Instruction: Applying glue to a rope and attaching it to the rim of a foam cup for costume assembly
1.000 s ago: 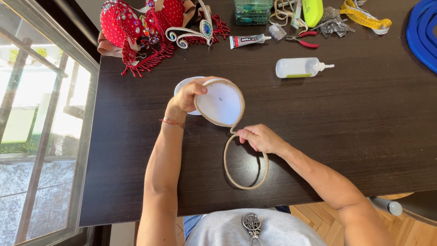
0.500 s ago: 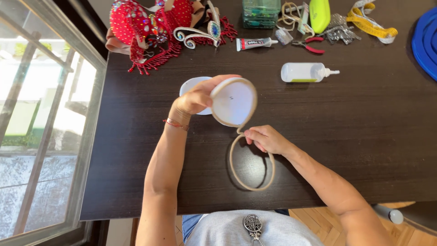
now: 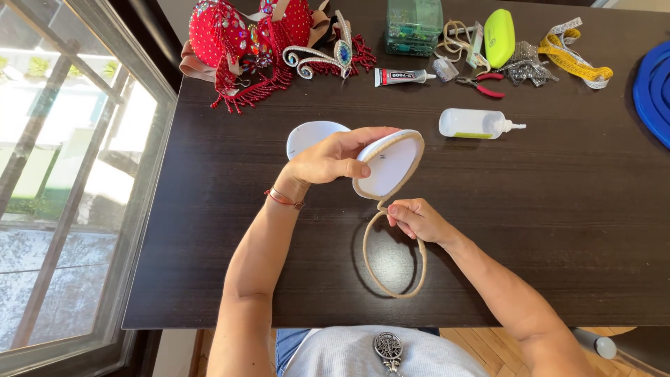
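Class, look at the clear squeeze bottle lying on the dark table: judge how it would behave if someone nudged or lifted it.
The squeeze bottle lies on its side and looks round, so a sideways nudge would probably roll it across the table. Only a thin yellowish layer shows inside, so it is likely light. Its tapered nozzle end may make it curve as it rolls.

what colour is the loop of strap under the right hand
Beige, a tan loop of strap lying on the dark table, below the right hand; seen best in the head view.
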